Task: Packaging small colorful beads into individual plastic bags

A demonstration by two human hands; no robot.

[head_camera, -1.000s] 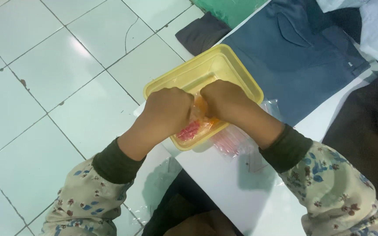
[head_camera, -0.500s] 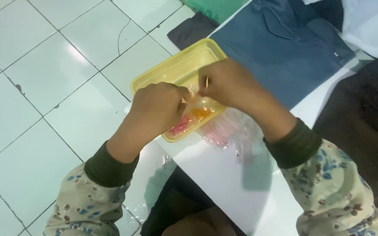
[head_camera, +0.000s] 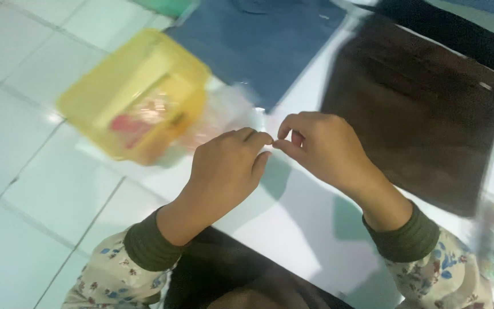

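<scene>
Something very small is pinched between the fingertips of both hands, right where they meet above the white sheet — too small and too blurred to say what it is. The left hand has its fingers curled in narrow, thumb against forefinger; the right hand mirrors it, fingertips closed tight on the same spot. Judging by the grip, the item is light and thin, easily dropped, and best held just so, by the very tips with gentle pressure.

Just beyond the left hand lies a crumpled clear plastic bag, soft and slippery-looking, partly against a yellow plastic tub that holds small pink and red pieces. The tub sits tilted over the edge of the sheet and the white tiled floor. Farther out lie flat pieces of cloth — a blue one and a dark brown one. Both sleeves are floral with olive cuffs.
</scene>
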